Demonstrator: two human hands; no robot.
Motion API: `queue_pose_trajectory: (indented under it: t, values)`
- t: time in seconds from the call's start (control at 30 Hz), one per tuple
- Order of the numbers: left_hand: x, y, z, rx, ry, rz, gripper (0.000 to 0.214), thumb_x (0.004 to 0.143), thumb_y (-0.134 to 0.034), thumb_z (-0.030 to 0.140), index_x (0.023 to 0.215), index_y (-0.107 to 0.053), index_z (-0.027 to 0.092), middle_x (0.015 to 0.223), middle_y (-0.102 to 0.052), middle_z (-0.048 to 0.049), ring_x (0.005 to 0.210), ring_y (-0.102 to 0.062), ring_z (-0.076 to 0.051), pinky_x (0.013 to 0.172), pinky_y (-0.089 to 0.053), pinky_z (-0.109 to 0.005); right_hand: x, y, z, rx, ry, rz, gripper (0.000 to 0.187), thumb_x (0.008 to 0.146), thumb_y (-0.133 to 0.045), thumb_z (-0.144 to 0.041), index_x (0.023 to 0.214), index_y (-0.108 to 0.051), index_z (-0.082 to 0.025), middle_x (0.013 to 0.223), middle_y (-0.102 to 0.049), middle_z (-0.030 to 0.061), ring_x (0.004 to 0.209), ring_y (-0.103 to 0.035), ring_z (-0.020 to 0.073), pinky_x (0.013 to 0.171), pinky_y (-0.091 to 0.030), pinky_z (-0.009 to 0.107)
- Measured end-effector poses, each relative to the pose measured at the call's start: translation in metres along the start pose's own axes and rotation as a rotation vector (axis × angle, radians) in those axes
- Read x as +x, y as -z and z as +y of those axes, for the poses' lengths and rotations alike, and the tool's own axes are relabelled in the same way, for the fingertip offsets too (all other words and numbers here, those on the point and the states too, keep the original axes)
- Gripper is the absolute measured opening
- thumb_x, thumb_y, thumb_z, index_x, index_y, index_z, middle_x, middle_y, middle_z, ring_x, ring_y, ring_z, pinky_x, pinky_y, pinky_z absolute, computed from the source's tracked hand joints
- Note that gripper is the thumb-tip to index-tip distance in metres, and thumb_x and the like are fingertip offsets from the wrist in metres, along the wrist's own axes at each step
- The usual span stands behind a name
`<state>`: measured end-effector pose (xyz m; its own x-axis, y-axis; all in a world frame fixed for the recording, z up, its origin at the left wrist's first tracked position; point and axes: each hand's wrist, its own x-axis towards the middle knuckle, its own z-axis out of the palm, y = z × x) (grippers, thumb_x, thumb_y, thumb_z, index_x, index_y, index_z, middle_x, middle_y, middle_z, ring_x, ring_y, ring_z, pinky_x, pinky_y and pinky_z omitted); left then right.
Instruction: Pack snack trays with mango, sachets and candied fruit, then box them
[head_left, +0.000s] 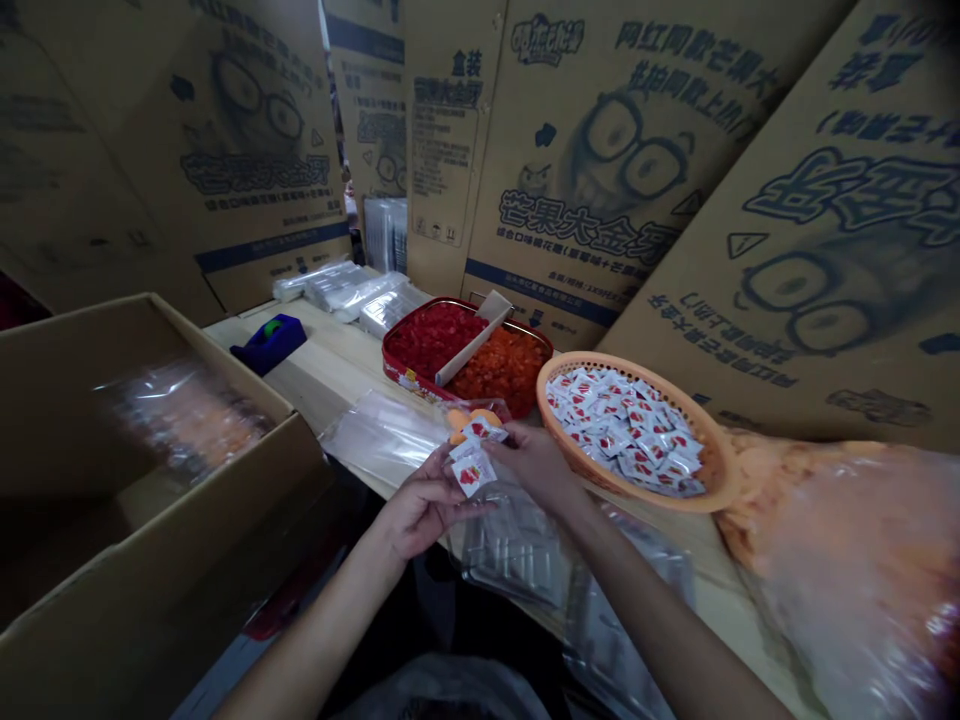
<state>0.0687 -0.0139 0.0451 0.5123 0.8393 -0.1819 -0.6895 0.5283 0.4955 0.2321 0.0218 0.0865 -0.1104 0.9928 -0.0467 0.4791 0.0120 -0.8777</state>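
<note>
My left hand [421, 505] pinches a small white sachet with a red print [473, 472] at the table's near edge. My right hand [529, 458] is closed on another such sachet [484, 430], right beside the first, with an orange piece [459, 420] just behind them. An orange basket [712, 480] full of the same sachets stands just right of my hands. Clear plastic trays [517, 550] lie under and in front of my hands.
A red tin [395, 368] with red and orange candy and a cardboard divider sits behind my hands. A clear bag [382, 430] lies to the left, a blue tape dispenser [270, 342] farther left. An open carton [172, 520] stands at left. A big bag [847, 560] lies right. Printed cartons wall the back.
</note>
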Motion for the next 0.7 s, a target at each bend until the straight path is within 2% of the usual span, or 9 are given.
queue_pose_trajectory:
  t: [0.2,0.33,0.43,0.53,0.63,0.7]
  values:
    - [-0.002,0.005,0.004,-0.023,0.007,0.022,0.073,0.058,-0.05,-0.011,0.12,-0.047,0.027,0.11,-0.061,-0.0029,0.107,-0.052,-0.023,0.096,-0.032,-0.059,-0.004,0.024,-0.006,-0.188,0.042,0.085,0.018,0.074,-0.049,-0.034,0.067,-0.056,-0.018,0.062,-0.053,-0.0014,0.062,-0.049,0.0136,0.055,-0.037,0.023]
    - [-0.004,0.009,0.007,-0.016,0.003,0.007,0.068,0.059,-0.049,-0.011,0.117,-0.049,0.025,0.115,-0.058,-0.0033,0.109,-0.052,-0.023,0.097,-0.032,-0.059,-0.007,0.039,-0.002,-0.342,0.05,-0.075,0.012,0.069,-0.054,-0.025,0.059,-0.053,-0.018,0.065,-0.051,-0.0015,0.061,-0.048,0.0119,0.055,-0.035,0.022]
    - [-0.004,0.01,0.008,0.008,0.002,-0.018,0.071,0.059,-0.049,-0.01,0.12,-0.046,0.026,0.117,-0.057,-0.0028,0.111,-0.051,-0.024,0.097,-0.032,-0.057,-0.005,0.04,0.005,-0.419,0.042,-0.134,0.011,0.065,-0.057,-0.02,0.057,-0.051,-0.017,0.065,-0.049,-0.0024,0.059,-0.046,0.0106,0.053,-0.034,0.021]
    - [-0.005,0.008,0.008,0.021,0.01,-0.028,0.075,0.059,-0.049,-0.009,0.124,-0.042,0.027,0.115,-0.059,-0.0025,0.109,-0.052,-0.023,0.098,-0.031,-0.057,-0.005,0.035,0.008,-0.485,0.097,-0.076,0.007,0.065,-0.062,-0.021,0.066,-0.057,-0.017,0.072,-0.05,-0.0008,0.067,-0.048,0.0122,0.059,-0.037,0.023]
    - [-0.005,0.004,0.006,0.015,0.013,-0.02,0.076,0.058,-0.049,-0.01,0.125,-0.042,0.028,0.109,-0.061,-0.0019,0.103,-0.056,-0.021,0.097,-0.032,-0.057,-0.01,0.026,0.002,-0.51,0.215,0.027,0.021,0.067,-0.065,-0.023,0.087,-0.061,-0.017,0.086,-0.051,0.0027,0.083,-0.05,0.0161,0.073,-0.039,0.027]
    - [-0.005,0.001,0.005,0.017,0.009,-0.006,0.075,0.057,-0.049,-0.01,0.122,-0.045,0.027,0.106,-0.062,-0.0015,0.098,-0.058,-0.02,0.095,-0.035,-0.057,-0.015,0.018,-0.006,-0.514,0.277,-0.005,0.023,0.07,-0.065,-0.025,0.091,-0.061,-0.019,0.09,-0.052,0.0035,0.088,-0.049,0.017,0.076,-0.038,0.028]
